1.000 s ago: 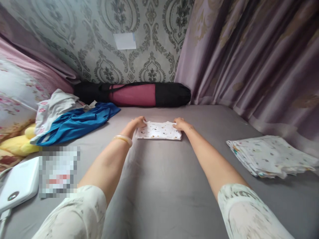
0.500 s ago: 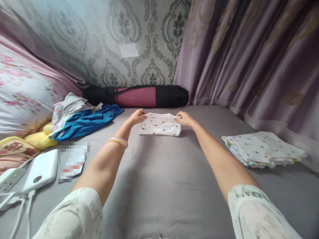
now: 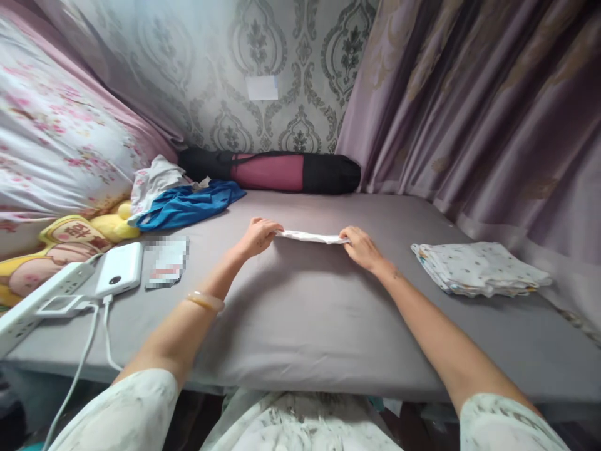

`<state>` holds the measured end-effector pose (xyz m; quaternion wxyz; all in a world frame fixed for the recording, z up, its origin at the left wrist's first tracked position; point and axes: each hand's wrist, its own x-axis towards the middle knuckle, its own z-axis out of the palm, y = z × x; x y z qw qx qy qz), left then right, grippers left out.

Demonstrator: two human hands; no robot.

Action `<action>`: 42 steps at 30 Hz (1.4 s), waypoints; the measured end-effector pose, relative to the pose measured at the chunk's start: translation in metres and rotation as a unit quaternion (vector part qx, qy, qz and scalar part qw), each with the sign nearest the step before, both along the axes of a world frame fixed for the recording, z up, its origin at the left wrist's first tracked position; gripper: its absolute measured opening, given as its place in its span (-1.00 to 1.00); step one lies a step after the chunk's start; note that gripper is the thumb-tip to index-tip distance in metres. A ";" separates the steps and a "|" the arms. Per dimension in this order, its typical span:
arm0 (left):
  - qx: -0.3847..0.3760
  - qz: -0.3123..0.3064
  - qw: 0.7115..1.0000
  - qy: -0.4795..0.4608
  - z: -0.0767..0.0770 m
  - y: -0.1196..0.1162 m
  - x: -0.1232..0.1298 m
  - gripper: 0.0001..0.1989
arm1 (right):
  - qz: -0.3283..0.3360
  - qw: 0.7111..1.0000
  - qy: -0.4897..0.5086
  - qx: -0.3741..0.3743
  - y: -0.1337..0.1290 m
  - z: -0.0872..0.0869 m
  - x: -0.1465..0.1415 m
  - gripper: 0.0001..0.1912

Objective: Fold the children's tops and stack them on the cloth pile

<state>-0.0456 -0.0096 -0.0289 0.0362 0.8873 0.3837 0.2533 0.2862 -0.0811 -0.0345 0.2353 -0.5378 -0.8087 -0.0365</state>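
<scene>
A folded white printed cloth point(image 3: 310, 237) is stretched level between my two hands over the grey sheet, seen almost edge-on as a thin strip. My left hand point(image 3: 261, 236) pinches its left end, fingers closed. At the opposite end my right hand point(image 3: 360, 246) grips it the same way. Whether the cloth touches the bed I cannot tell; a shadow lies beneath. To the right, apart from my hand, lies a stack of folded white printed cloths point(image 3: 479, 268).
Crumpled blue cloth point(image 3: 188, 205) lies at the left, near a yellow plush toy point(image 3: 115, 225). Closer are a white power bank point(image 3: 119, 268), a power strip point(image 3: 47, 307) with cables and a blurred flat item point(image 3: 166, 262). A black-and-pink long bag point(image 3: 267, 171) lines the wall.
The cloth has tipped from showing its printed face to nearly edge-on, still held at both ends. My view has shifted, and the bed's front edge now shows.
</scene>
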 end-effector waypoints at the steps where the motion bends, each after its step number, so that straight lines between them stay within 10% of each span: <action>1: 0.013 -0.014 1.000 0.008 -0.007 -0.009 -0.004 -0.67 | 0.000 1.000 -0.022 0.003 -0.010 -0.005 -0.004 -0.71; 11: -0.028 -0.045 0.994 0.094 -0.047 -0.056 -0.017 -0.42 | -0.006 0.977 -0.158 -0.141 -0.061 -0.013 -0.028 -0.38; 30: -0.057 0.043 0.997 0.033 -0.035 -0.054 0.027 -0.60 | -0.088 0.981 -0.054 -0.163 -0.025 -0.009 -0.116 -0.42; 42: -0.066 0.041 0.994 0.081 -0.033 -0.039 0.053 -0.60 | -0.069 0.979 -0.042 -0.187 -0.005 -0.015 -0.115 -0.39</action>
